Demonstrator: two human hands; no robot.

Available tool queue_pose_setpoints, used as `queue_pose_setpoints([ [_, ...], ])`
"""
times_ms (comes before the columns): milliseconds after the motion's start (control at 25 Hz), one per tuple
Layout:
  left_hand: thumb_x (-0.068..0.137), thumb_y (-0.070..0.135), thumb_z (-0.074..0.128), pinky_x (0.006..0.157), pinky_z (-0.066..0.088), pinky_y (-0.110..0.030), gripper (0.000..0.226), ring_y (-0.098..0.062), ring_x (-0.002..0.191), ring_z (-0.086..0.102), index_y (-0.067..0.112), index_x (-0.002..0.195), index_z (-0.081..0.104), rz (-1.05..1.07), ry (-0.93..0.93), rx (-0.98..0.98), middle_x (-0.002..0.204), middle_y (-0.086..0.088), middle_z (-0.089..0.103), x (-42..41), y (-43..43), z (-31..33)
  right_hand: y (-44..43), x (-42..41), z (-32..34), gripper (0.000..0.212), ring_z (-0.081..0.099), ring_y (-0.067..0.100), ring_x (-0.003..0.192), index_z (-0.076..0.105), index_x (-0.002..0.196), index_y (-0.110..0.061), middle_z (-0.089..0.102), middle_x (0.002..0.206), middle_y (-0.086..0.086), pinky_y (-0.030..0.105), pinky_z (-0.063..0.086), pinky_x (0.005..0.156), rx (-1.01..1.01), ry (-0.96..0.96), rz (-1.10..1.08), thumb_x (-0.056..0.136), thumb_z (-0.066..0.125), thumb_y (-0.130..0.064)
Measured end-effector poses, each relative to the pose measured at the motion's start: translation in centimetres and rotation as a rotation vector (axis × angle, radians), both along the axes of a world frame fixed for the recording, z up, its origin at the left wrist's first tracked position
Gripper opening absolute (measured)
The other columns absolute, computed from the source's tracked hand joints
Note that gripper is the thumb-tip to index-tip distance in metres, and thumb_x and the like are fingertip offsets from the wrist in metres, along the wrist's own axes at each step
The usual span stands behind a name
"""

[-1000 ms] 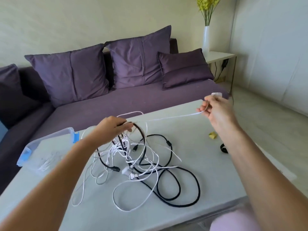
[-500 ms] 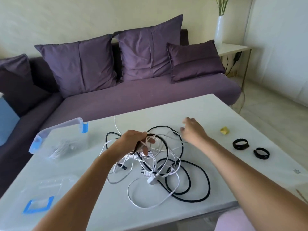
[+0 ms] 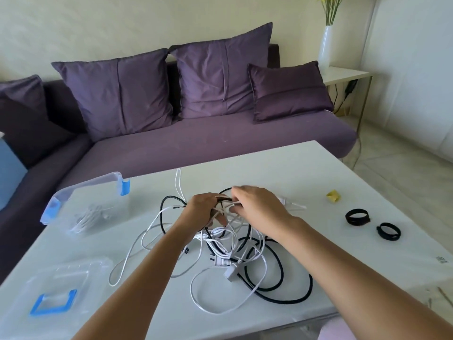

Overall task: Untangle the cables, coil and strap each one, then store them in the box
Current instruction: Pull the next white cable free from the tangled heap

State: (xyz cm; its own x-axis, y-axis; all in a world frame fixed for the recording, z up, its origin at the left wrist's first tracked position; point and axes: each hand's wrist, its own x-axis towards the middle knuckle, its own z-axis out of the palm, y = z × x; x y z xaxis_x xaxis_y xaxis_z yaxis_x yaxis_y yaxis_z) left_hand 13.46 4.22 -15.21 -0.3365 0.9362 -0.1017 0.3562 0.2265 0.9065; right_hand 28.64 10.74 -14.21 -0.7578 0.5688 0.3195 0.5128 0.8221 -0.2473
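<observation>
over the cables (image 3: 230,274), right hand (image 3: 258,208) has joined left hand (image 3: 201,211); both hands grip strands

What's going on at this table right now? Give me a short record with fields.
left hand: grips several cables
right hand: fingers in the tangle, grip unclear
cables: white and black, tangled on the table
box: clear, open, a white coil inside
lid: off, lying near left
straps: two black loops, far right, unused

Cable tangle (image 3: 228,262) mid-table, box (image 3: 81,188) left; open tabletop (image 3: 294,168) beyond, straps (image 3: 353,220) right
</observation>
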Motion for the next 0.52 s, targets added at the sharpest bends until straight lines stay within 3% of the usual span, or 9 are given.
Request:
queue_pose_setpoints([
  [80,0.096,0.005,0.035,0.045,0.034,-0.019,0.032,-0.015,0.046,0.053,0.008,0.099,0.067,0.039,0.154,0.010,0.060,-0.007,0.068,-0.1,0.5,-0.5,-0.4,-0.4,0.1,0.019,0.048,0.018,0.062,0.062,0.092,-0.012,0.059,0.073,0.002,0.030,0.032,0.053,-0.080,-0.031,0.035,0.094,0.054,-0.028],
  [200,0.095,0.006,0.045,0.071,0.046,-0.027,0.028,-0.023,0.083,0.065,0.003,0.115,0.065,0.206,0.276,0.028,0.095,-0.010,0.069,-2.6,1.4,-1.2,-0.9,-0.7,1.7,0.022,0.042,0.006,0.048,0.067,0.085,-0.013,0.059,0.063,-0.003,0.027,0.034,0.051,-0.205,0.094,0.134,0.095,0.053,-0.026],
  [240,0.095,0.004,0.046,0.072,0.048,-0.030,0.029,-0.024,0.081,0.064,0.000,0.117,0.063,0.329,0.157,0.103,0.094,-0.012,0.068,-4.2,1.6,-0.9,-0.6,-0.3,3.0,0.021,0.042,0.004,0.047,0.067,0.083,-0.012,0.060,0.063,-0.005,0.023,0.034,0.051,-0.232,0.262,0.149,0.095,0.054,-0.023],
  [320,0.095,-0.001,0.038,0.054,0.046,-0.026,0.029,-0.016,0.054,0.056,-0.002,0.111,0.062,0.570,-0.034,0.229,0.071,-0.009,0.060,-7.9,1.1,0.7,1.0,2.0,6.0,0.019,0.047,-0.002,0.052,0.064,0.078,-0.012,0.058,0.061,-0.010,0.014,0.032,0.054,-0.222,0.640,0.063,0.094,0.054,-0.017],
  [440,0.094,0.004,0.035,0.035,0.030,-0.014,0.027,-0.008,0.038,0.042,0.010,0.098,0.061,0.796,0.052,0.231,0.064,-0.001,0.050,-12.7,-1.5,3.3,5.1,7.9,7.6,0.026,0.040,-0.001,0.049,0.058,0.069,-0.024,0.048,0.049,-0.014,0.017,0.030,0.052,-0.272,1.131,-0.270,0.093,0.049,-0.021],
  [520,0.095,0.006,0.039,0.033,0.023,-0.013,0.028,-0.006,0.032,0.035,0.016,0.078,0.058,0.827,0.070,0.194,0.063,-0.001,0.049,-13.9,-2.6,3.7,6.7,9.7,6.6,0.030,0.037,0.003,0.047,0.056,0.062,-0.026,0.046,0.044,-0.012,0.024,0.029,0.052,-0.366,1.183,-0.410,0.091,0.048,-0.026],
])
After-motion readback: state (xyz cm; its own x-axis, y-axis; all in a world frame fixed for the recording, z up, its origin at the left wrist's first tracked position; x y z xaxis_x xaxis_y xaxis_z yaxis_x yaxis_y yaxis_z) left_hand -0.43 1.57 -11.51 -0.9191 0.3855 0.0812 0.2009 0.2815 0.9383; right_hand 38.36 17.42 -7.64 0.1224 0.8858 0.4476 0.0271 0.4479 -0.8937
